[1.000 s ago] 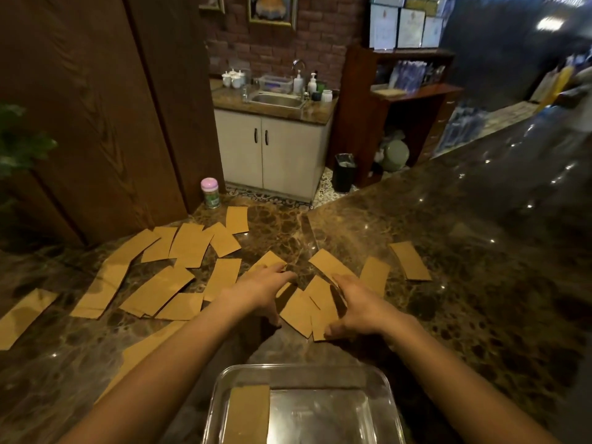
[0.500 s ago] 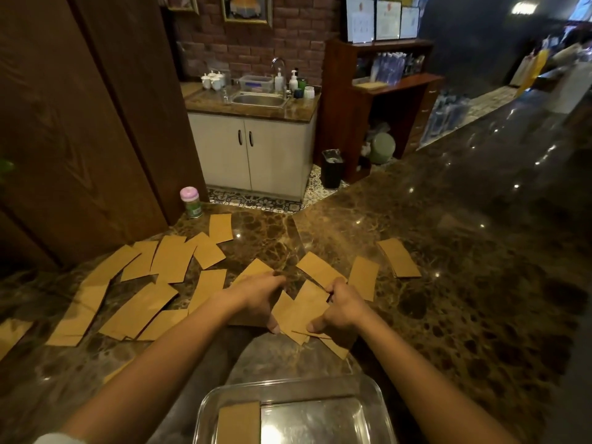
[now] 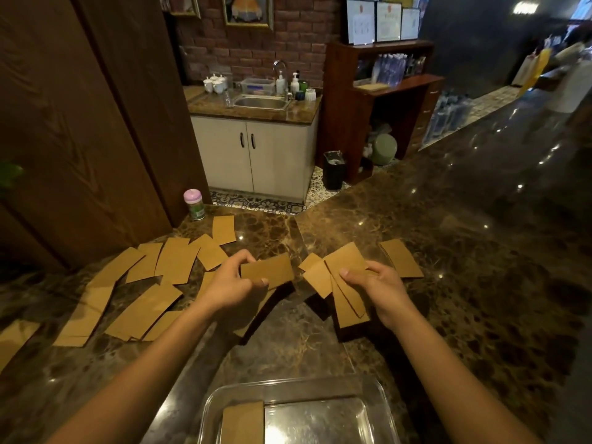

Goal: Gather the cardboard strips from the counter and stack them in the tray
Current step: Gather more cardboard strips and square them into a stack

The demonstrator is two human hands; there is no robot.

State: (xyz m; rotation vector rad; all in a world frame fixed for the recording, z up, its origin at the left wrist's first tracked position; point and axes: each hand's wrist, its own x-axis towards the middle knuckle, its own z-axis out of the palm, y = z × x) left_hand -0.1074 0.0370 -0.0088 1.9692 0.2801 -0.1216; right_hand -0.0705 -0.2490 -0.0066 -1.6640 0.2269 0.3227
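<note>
Pinches a strip (image 3: 267, 271) crosswise in left hand (image 3: 229, 280), grips a fan of strips (image 3: 344, 285) in right hand (image 3: 381, 283), mid-frame over the desk (image 3: 464, 283), with tray (image 3: 320, 421) straight below at bottom centre, equally near both.

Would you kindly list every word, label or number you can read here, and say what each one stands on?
Nothing here can be read.
Too blurred: the print on the certificates atop the shelf.
Too small: the green label on the jar.
Too small: the labels on the bottles by the sink.
No print shows on the strips.
</note>
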